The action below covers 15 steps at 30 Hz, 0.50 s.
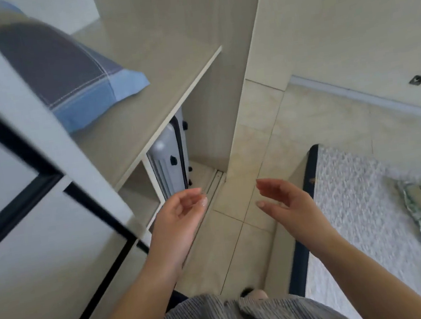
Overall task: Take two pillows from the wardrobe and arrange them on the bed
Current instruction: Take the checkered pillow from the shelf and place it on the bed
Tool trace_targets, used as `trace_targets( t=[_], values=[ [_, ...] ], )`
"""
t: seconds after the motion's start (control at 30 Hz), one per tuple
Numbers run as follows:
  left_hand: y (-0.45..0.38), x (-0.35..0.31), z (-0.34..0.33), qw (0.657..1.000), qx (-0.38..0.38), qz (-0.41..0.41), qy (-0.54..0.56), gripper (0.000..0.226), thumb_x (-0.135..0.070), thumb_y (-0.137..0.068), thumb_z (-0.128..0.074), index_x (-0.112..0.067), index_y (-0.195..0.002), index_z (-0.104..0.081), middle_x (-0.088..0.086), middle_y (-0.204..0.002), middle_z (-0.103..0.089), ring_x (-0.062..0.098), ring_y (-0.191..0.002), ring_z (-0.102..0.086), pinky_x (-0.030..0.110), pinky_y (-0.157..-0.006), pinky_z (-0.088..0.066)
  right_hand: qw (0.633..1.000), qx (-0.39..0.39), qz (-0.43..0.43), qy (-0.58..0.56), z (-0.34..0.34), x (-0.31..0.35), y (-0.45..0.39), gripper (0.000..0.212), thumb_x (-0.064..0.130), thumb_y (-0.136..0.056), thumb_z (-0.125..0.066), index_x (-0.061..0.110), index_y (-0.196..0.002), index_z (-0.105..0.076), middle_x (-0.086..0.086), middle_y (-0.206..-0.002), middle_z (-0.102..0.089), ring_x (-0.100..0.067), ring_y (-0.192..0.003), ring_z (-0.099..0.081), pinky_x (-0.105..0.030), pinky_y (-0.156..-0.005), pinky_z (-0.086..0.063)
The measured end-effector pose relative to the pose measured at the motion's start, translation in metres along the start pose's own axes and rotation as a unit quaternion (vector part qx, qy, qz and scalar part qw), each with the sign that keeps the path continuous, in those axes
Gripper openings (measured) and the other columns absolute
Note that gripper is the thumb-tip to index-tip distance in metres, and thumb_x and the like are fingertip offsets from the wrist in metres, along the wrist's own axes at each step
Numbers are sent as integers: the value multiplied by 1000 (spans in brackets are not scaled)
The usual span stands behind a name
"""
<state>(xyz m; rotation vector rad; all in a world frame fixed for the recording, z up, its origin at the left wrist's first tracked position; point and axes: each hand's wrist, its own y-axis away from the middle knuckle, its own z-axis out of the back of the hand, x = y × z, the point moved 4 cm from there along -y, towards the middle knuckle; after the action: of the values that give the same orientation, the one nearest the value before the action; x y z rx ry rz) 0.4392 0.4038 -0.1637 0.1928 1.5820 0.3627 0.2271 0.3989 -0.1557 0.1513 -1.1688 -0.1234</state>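
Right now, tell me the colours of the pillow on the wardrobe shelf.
The pillow is dark navy with a light blue border; head view.

This was a home bedroom; left of the hands stood an open wardrobe [166, 66] with a blue pillow [75, 80] shelved above a grey suitcase [168, 159]; right of them lay a bed [356, 207]; pale floor tiles [239, 230] ran beneath.

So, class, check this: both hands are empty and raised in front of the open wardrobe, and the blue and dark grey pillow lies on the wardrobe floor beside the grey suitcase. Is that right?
Not quite. The head view shows the blue and dark grey pillow lying on the wardrobe shelf, above the grey suitcase, not on the floor. The left hand and right hand are indeed empty.
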Motion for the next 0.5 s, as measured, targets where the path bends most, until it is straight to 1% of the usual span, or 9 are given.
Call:
trace_targets(
  t=[0.1,0.17,0.23,0.33,0.4,0.43,0.5],
  values=[
    [-40,-11,-12,999,-31,-1,18,15,-17,-86,-67,-26,-97,-68,-4,-103,-72,11,-102,-66,32,-95,-51,999,41,26,22,6,5,-64,36,22,-84,-67,35,-115,-55,18,-115,-61,12,-108,-51,1,-72,-42],
    [-69,-18,-20,997,-69,0,22,15,-20,-85,-67,-28,-98,-68,-6,-103,-71,11,-102,-65,33,-94,-51,994,84,47,42,7,11,-113,37,23,-84,-66,35,-117,-54,17,-117,-60,13,-107,-51,0,-74,-41],
    [-98,-23,-28,992,-120,7,36,15,-23,-85,-67,-30,-99,-67,-6,-105,-70,11,-103,-64,35,-93,-51,988,130,68,52,6,19,-165,38,22,-85,-65,31,-121,-54,15,-118,-59,13,-105,-51,2,-73,-40],
    [-129,-34,-39,972,-215,13,88,16,-19,-86,-66,-28,-99,-67,-1,-107,-71,17,-105,-64,38,-96,-50,969,214,107,67,1,46,-231,36,19,-87,-62,31,-120,-55,18,-114,-57,16,-100,-49,6,-68,-39],
    [-143,-46,-45,957,-265,8,119,16,-14,-86,-66,-27,-95,-67,3,-107,-71,22,-106,-64,40,-98,-49,953,262,138,61,-4,69,-268,34,16,-86,-64,33,-115,-56,21,-109,-57,10,-103,-52,4,-69,-41],
    [-148,-52,-47,948,-291,7,130,16,-13,-86,-66,-27,-93,-67,4,-107,-71,22,-106,-64,41,-99,-49,944,290,150,51,-9,81,-283,34,13,-85,-64,34,-111,-56,20,-108,-58,7,-104,-54,2,-71,-42],
    [-155,-65,-46,928,-342,-2,151,18,-10,-87,-64,-27,-92,-67,2,-104,-72,20,-104,-65,41,-99,-49,921,342,180,47,-23,106,-310,36,11,-85,-65,39,-105,-56,18,-109,-61,7,-106,-55,-1,-75,-44]
  ],
)
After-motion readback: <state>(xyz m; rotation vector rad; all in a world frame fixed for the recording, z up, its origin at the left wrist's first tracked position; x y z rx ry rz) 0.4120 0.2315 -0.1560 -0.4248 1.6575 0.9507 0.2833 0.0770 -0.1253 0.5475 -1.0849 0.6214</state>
